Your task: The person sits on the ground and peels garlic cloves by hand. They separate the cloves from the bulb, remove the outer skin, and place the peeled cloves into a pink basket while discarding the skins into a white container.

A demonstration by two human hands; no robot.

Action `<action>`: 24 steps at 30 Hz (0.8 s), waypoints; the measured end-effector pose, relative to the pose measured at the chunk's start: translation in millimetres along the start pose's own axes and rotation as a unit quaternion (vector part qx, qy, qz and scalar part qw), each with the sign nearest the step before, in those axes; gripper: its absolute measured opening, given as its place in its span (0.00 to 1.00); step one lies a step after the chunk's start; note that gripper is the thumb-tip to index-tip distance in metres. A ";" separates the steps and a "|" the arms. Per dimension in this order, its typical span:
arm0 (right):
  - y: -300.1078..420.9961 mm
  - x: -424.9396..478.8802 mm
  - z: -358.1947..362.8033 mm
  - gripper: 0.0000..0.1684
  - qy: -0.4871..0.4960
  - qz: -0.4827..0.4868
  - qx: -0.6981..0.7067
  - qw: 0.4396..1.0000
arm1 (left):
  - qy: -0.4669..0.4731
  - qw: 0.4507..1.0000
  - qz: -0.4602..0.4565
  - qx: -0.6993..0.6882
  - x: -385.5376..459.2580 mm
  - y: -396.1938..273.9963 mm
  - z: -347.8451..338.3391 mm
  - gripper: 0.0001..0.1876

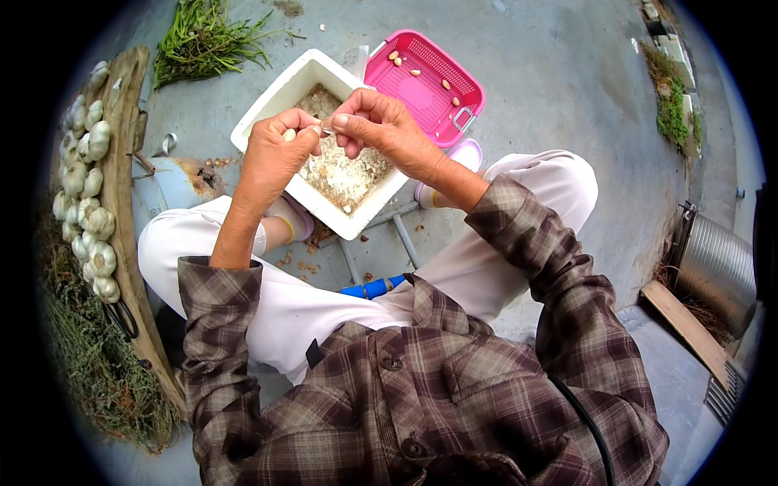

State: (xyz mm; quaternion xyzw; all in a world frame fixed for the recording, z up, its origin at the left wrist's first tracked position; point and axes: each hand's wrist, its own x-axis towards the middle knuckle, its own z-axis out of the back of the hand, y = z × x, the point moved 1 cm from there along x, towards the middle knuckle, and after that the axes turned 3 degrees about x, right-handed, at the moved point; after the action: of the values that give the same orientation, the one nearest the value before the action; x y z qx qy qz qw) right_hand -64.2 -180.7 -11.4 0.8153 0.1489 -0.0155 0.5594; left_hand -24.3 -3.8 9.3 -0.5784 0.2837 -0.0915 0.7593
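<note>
Over a white foam box [249,118], my two hands meet, fingertips almost touching. A pale garlic clove [290,134] sits in the curled fingers of my left hand [273,146]. Thumb and forefinger of my right hand [389,130] pinch a thin, papery piece of garlic skin [328,125], which reaches to the left fingertips. Flakes of skin and pale crumbs cover the bottom of the box. Beyond my right hand stands a pink plastic basket [419,91], with several garlic cloves [446,84] scattered inside.
Garlic bulbs [91,182] hang against a wooden plank [130,212] on the left, above dried plants [103,376]. Cut green stalks [200,48] lie on the concrete floor at the upper left. Blue-grey metal bars [404,240] run between my legs. A corrugated metal cylinder [717,273] lies far right.
</note>
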 end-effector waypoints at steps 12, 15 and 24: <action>-0.4 0.7 -0.8 0.09 0.020 0.022 0.024 0.999 | 0.088 0.932 0.125 -0.328 -2.9 8.3 -10.0 0.09; 1.6 -2.1 -4.4 0.08 0.009 -0.022 0.139 0.990 | 0.054 0.953 0.084 -0.286 -5.4 2.4 -11.4 0.10; -4.6 2.7 -10.2 0.11 0.038 -0.105 0.328 0.938 | -0.001 0.988 0.023 -0.151 -3.0 1.9 -8.6 0.10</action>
State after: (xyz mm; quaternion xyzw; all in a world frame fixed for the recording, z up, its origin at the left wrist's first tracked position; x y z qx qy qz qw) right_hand -64.2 -169.2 -12.3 0.9334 0.2414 -0.0908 0.2497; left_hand -31.7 -8.8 7.1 -0.6801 0.3066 -0.0289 0.6653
